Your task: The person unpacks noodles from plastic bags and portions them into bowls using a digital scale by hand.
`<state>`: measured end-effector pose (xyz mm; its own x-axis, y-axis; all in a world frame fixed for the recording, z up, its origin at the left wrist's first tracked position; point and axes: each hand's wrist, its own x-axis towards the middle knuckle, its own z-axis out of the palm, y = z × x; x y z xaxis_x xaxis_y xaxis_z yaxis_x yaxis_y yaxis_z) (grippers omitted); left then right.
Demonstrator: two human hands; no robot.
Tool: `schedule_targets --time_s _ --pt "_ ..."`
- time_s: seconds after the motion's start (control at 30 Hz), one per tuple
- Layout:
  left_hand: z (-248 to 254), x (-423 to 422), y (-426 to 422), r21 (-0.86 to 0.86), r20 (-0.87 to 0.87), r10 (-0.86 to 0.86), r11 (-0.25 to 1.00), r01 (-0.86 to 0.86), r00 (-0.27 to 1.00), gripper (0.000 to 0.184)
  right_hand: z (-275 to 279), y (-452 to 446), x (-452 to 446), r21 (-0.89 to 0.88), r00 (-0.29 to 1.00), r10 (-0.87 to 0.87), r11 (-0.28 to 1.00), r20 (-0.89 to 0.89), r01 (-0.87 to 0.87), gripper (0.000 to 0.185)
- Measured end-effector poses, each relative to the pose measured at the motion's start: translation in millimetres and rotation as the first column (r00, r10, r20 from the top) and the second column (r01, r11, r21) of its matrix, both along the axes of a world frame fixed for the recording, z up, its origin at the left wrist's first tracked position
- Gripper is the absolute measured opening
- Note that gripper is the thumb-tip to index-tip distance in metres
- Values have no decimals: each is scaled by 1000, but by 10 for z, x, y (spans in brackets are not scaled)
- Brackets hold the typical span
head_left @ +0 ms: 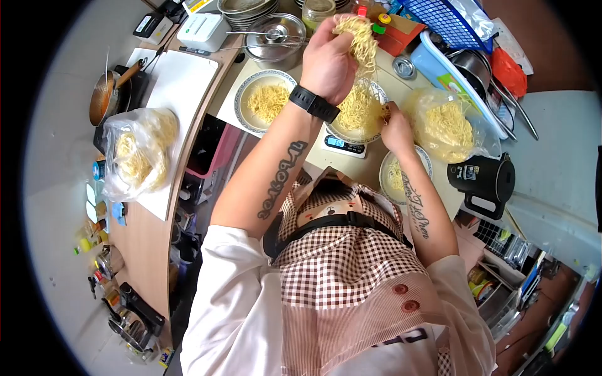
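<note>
My left hand, with a black band on its wrist, is raised and closed round a clump of yellow noodles. Strands hang from it toward a patterned plate of noodles. This plate rests on a kitchen scale with a lit display. At the plate's right rim, my right hand has its fingers pinched together; whatever they grip is too small to make out. Another plate of noodles sits to the left. A third plate with a few noodles lies partly under my right forearm.
A plastic bag of noodles lies at the right beside a black kettle. Another noodle bag rests on the left counter. A lidded steel pot stands behind the plates. A blue basket and blue tub are back right.
</note>
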<state>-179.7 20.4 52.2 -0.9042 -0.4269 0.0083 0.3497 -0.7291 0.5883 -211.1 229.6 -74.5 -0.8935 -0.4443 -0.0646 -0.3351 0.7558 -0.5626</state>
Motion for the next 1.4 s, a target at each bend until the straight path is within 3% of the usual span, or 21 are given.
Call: schedule_targets --time_s 0.1,0.13,0.23,0.27,0.33,0.43,0.53,0.63,0.67,0.77,0.93,1.03,1.13,1.2,1.23,1.27,1.33,1.37,1.4 --pt "379 -81 3 -10 -204 -96 995 96 974 31 -217 34 -39 8 993 82 997 -82 -82 35" --pt "645 -52 10 -26 -205 -101 995 98 974 29 -169 1 -49 75 998 50 996 45 -53 35" --pt "1269 -33 9 -146 -317 -170 981 129 933 30 -180 -29 -78 57 997 18 998 70 -22 38" --pt "1380 -13 -11 -162 -418 -276 960 228 865 29 -53 -54 -43 -2 996 -2 1000 89 2 38" --pt "1594 0 26 -275 -473 -292 945 175 831 27 212 -56 23 -121 991 -32 992 130 48 40" --pt "1747 -51 39 -376 -513 -308 920 113 801 25 287 109 -4 -177 988 21 983 -155 -48 40" --pt "1720 -72 68 -401 -441 -299 909 113 846 25 450 139 54 -556 954 19 816 298 157 37" --pt "1658 -52 106 -413 -384 -279 904 107 880 24 715 104 201 -783 982 150 622 118 -1 34" --pt "1656 -35 118 -418 -372 -274 902 103 887 24 921 62 288 -755 993 118 654 30 -55 28" --pt "1637 37 109 -435 -341 -228 898 62 912 24 901 14 218 -518 954 272 803 -122 -295 22" --pt "1668 101 70 -479 -314 -178 878 6 933 24 152 -51 48 -221 919 386 892 -84 -395 21" --pt "1666 123 139 -510 -284 -172 860 3 943 23 84 -34 133 -362 974 220 905 -58 -226 22" --pt "1651 110 337 -532 -243 -191 846 34 951 23 334 8 192 -685 960 111 721 256 99 31" --pt "1635 55 535 -544 -205 -215 836 71 955 23 659 90 166 -825 814 284 434 507 363 44" --pt "1613 18 649 -554 -182 -232 827 95 956 23 852 139 166 -813 711 394 281 582 510 51" --pt "1583 -29 780 -558 -162 -252 820 123 954 23 1098 193 212 -780 659 430 229 617 582 60" --pt "1488 -94 1004 -573 -108 -286 801 175 952 23 1417 275 247 -716 571 544 81 615 694 75" --pt "1400 -103 1089 -580 -76 -304 788 206 950 23 1347 393 246 -630 478 823 -201 307 750 75" --pt "1294 -93 1182 -576 -36 -318 781 241 947 23 1320 539 284 -633 490 821 -217 294 743 76"
